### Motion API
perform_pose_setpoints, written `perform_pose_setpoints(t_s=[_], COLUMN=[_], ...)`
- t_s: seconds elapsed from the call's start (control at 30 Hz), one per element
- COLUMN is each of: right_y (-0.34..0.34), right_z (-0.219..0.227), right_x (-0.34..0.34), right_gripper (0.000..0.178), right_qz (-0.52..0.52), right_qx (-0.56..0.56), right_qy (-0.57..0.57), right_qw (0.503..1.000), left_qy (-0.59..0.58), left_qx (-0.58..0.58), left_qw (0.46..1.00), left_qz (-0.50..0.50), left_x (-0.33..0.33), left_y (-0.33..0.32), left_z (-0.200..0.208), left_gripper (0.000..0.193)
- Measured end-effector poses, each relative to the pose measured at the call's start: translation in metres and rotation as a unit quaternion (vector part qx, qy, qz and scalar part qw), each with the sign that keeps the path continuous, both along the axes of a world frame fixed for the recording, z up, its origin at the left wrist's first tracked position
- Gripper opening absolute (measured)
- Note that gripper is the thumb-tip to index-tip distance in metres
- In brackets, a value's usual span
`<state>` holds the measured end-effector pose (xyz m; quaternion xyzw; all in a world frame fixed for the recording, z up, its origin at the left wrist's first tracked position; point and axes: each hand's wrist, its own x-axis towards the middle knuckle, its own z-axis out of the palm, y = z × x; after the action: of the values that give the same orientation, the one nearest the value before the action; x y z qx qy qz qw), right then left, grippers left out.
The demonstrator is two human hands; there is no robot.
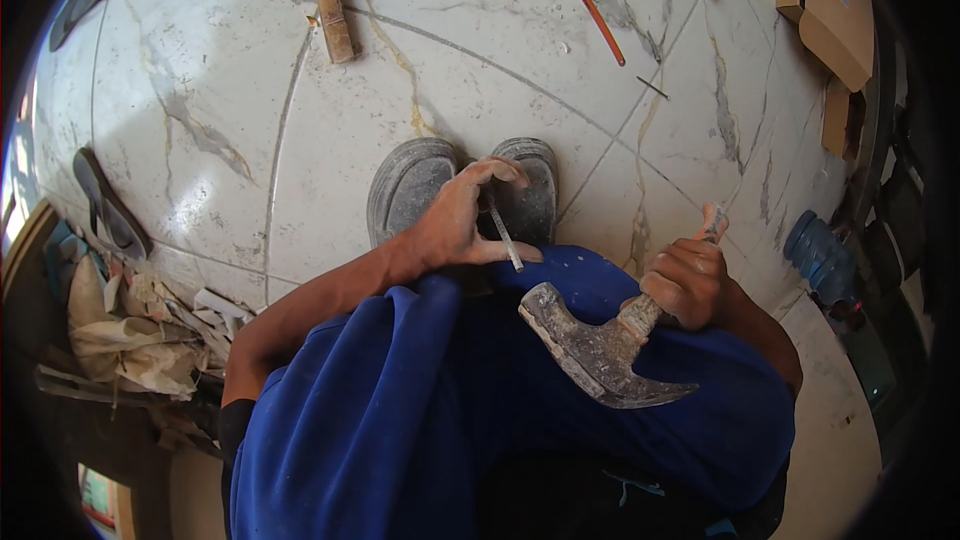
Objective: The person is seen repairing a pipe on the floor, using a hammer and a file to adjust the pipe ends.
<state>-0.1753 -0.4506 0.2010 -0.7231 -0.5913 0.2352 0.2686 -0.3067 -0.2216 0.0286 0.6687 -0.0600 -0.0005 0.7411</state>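
My left hand [463, 215] is over my dusty grey shoes [412, 180], its thumb and fingers curved around a thin grey metal rod [507, 240]. One end of the rod sticks out past the thumb toward me; the other end is hidden by the hand. Whether it is a nail or a drill bit I cannot tell. My right hand [688, 278] is wrapped around the handle of a worn, dusty claw hammer [605, 350]. Its head lies over my blue-clad right leg [720, 390], striking face toward the left hand and claw pointing right.
On the marbled tile floor [520, 30] lie a wooden strip [330, 0], a red-and-black rod [585, 0] and a thin dark piece [653, 87]. Sandals [105, 205] and a scrap heap [140, 330] are left. Right are a cardboard box [835, 15] and a blue water bottle [820, 255].
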Motion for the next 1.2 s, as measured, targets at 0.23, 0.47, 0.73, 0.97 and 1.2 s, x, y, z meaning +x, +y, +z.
perform_pose_setpoints(t_s=[0.23,0.47,0.73,0.97,1.2], right_y=[-0.001,0.003,0.010,0.007,0.009], right_z=[-0.001,0.001,0.003,0.012,0.003], right_x=[-0.002,-0.001,0.003,0.006,0.006], right_gripper=[0.025,0.024,0.023,0.023,0.029], right_qz=[0.012,0.009,0.039,0.047,0.064], right_qx=[-0.001,0.010,-0.024,0.007,-0.076], right_qy=[0.002,0.002,-0.034,0.009,-0.063], right_qw=[1.000,1.000,0.998,0.999,0.993], left_qy=[-0.017,-0.136,-0.128,-0.132,-0.129], left_qx=[-0.058,0.163,0.130,0.121,0.112], left_qw=[0.997,0.976,0.983,0.984,0.985], left_qz=[0.049,-0.046,-0.022,-0.016,-0.024], left_x=[0.006,0.018,0.018,0.016,0.017], left_y=[-0.005,0.000,-0.006,-0.006,-0.006], left_z=[-0.001,0.013,0.006,0.008,0.003], left_gripper=[0.066,0.036,0.027,0.025,0.025])
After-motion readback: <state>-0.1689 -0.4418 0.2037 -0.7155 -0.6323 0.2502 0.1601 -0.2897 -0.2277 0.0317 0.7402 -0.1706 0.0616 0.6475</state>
